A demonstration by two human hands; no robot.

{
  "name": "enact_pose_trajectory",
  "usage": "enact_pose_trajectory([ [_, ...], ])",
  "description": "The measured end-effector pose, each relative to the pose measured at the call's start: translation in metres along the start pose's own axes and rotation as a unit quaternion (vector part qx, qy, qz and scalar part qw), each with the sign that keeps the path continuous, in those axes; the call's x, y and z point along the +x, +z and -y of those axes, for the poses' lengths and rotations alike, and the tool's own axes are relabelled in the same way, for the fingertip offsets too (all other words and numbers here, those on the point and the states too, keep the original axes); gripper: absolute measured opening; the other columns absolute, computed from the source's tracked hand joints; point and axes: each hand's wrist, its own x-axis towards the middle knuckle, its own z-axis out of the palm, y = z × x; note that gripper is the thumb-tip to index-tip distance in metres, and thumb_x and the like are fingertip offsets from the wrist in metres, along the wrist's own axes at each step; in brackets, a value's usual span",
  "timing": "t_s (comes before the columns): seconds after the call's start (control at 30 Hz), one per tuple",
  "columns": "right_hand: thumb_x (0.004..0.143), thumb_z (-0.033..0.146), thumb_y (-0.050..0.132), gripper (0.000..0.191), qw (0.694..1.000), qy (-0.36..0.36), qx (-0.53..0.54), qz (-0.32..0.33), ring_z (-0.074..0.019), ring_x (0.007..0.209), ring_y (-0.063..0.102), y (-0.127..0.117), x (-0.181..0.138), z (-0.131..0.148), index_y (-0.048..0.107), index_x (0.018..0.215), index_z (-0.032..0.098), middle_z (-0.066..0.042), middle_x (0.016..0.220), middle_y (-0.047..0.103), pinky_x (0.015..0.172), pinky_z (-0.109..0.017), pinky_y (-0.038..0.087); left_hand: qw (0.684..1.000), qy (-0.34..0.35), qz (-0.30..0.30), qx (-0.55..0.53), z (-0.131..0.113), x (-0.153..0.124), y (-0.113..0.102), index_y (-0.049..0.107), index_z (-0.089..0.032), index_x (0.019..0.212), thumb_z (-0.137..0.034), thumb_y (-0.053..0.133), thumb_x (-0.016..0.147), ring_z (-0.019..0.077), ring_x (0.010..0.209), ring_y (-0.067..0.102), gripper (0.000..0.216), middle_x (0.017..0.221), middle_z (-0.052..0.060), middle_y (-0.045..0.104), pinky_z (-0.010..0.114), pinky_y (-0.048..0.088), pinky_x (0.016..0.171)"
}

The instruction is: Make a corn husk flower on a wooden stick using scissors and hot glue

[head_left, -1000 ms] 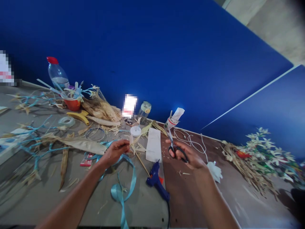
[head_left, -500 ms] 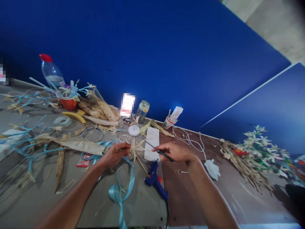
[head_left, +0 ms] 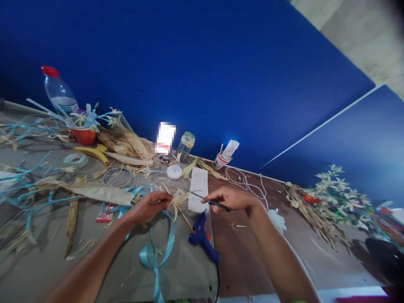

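Note:
My left hand (head_left: 148, 206) pinches a small dried-husk flower (head_left: 179, 198) on a thin stick, holding it just above the table. My right hand (head_left: 232, 199) grips black-handled scissors (head_left: 208, 201), their blades pointing left at the husk flower and nearly touching it. A blue glue gun (head_left: 202, 238) lies on the table right below both hands. A light blue ribbon (head_left: 158, 248) loops under my left wrist. A white paper strip (head_left: 198, 189) lies just behind the scissors.
Dried husks (head_left: 126, 145), blue-wrapped stems (head_left: 34, 193), a tape roll (head_left: 75, 159), a red cup (head_left: 82, 134) and a red-capped bottle (head_left: 58, 90) crowd the left. A jar (head_left: 185, 144), paper cup (head_left: 224, 156) and white cord (head_left: 249, 185) stand behind. A flower bunch (head_left: 328, 198) lies right, blue wall behind.
My right hand swung the scissors from upright at the right down and leftward until the blades reach the husk flower. My left hand kept its pinch and barely shifted.

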Motion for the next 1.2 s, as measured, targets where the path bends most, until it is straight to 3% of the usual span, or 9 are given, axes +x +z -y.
enact_pose_trajectory([
  [0.63,0.074,0.035,0.065,0.053,1.000,0.002,-0.015,0.013,-0.0154,0.076,0.057,0.0010,-0.0048,0.0033,0.062,0.121,0.012,-0.006,0.089,0.068,0.064,-0.021,0.042,0.999,-0.001,0.026,0.041,-0.0023,-0.0008,0.0001,0.068,-0.015,0.073,-0.033,0.060,0.075,0.0147,0.061,0.053,0.020,0.064,0.003,0.059,0.026,0.043,0.061],
  [0.9,0.072,0.039,0.068,0.055,0.999,0.013,-0.016,0.042,-0.0098,0.061,0.045,-0.0006,-0.0019,-0.0009,0.063,0.119,0.011,0.000,0.071,0.061,0.056,-0.020,0.036,0.997,-0.003,0.051,0.063,0.0014,-0.0004,-0.0013,0.068,-0.013,0.081,-0.028,0.056,0.078,0.0146,0.064,0.054,0.019,0.067,0.003,0.060,0.025,0.041,0.062],
  [1.2,0.071,0.038,0.068,0.052,0.999,0.020,-0.025,0.022,-0.0096,0.059,0.042,-0.0022,-0.0040,-0.0002,0.065,0.118,0.013,0.001,0.067,0.057,0.054,-0.020,0.033,0.996,0.008,0.048,0.072,0.0003,-0.0017,-0.0016,0.070,-0.015,0.079,-0.025,0.056,0.077,0.0151,0.065,0.056,0.017,0.068,0.004,0.062,0.024,0.042,0.062],
])
